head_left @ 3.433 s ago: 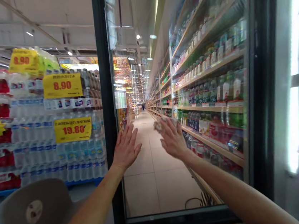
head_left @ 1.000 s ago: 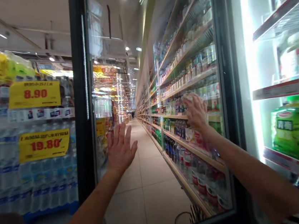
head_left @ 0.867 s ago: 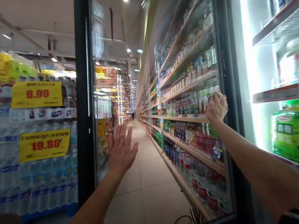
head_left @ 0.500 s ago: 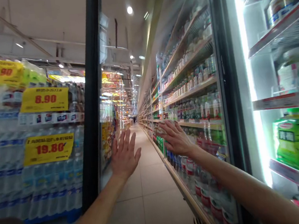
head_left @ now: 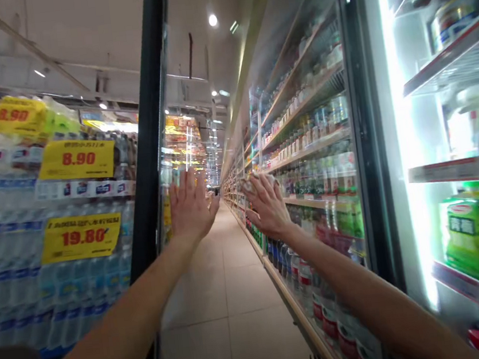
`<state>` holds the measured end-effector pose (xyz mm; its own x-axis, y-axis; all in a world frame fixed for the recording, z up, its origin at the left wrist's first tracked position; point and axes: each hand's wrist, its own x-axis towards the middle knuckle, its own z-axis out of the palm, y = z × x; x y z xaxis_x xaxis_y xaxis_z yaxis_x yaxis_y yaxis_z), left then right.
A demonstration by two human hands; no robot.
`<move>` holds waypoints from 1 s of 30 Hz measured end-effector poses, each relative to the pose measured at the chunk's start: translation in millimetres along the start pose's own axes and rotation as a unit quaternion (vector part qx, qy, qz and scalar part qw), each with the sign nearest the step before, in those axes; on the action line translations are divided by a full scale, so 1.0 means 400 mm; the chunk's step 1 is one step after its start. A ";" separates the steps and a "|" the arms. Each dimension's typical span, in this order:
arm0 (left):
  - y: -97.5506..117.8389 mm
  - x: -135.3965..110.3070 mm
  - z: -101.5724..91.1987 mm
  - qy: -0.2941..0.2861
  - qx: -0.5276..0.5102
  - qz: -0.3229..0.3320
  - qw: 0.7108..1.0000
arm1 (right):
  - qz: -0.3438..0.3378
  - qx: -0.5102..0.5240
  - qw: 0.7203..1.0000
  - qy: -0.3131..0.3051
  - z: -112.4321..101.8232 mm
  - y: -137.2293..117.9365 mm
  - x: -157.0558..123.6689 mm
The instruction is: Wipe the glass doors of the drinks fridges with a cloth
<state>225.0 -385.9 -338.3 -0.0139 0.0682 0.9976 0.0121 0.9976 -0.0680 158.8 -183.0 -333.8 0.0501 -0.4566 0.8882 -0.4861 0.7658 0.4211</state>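
Observation:
An open glass fridge door [head_left: 361, 131] with a black frame stands in front of me. My left hand [head_left: 191, 208] lies flat on the glass near its left edge, fingers stretched upward and holding nothing. My right hand [head_left: 269, 210] presses a crumpled pale wipe [head_left: 256, 180] against the glass beside it, fingers spread over the wad. Both forearms reach forward from the bottom of the view.
Stacked bottled water with yellow price signs [head_left: 76, 159] fills the left. Lit fridge shelves [head_left: 458, 169] with green packs [head_left: 470, 234] are at the right. Through the glass a tiled aisle [head_left: 232, 307] and long drink shelves [head_left: 305, 149] run away.
My right hand swept with the wipe to the door's right edge, then back to the middle of the glass. My left hand slid a little higher.

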 end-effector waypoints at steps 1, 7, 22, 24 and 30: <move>-0.004 0.015 -0.003 -0.001 0.002 0.001 1.000 | -0.016 0.004 1.000 -0.008 -0.008 0.010 0.002; -0.005 0.014 -0.016 0.004 0.007 0.010 1.000 | 0.316 -0.023 0.944 0.098 -0.048 0.160 0.052; -0.011 0.014 -0.041 -0.059 -0.046 0.015 0.997 | 0.282 0.000 0.955 0.087 -0.003 0.051 -0.097; -0.017 0.017 -0.030 -0.057 -0.058 0.016 0.997 | 0.192 0.008 0.980 0.055 0.023 -0.009 -0.139; -0.041 0.006 -0.024 -0.025 -0.063 0.079 0.995 | -0.040 0.058 0.996 -0.059 0.061 -0.213 -0.207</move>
<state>234.2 -402.3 -334.5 -0.0519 0.2278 0.9723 0.1437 0.9652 -0.2185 174.7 -221.6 -447.6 -0.0077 -0.5695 0.8220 -0.5819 0.6711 0.4594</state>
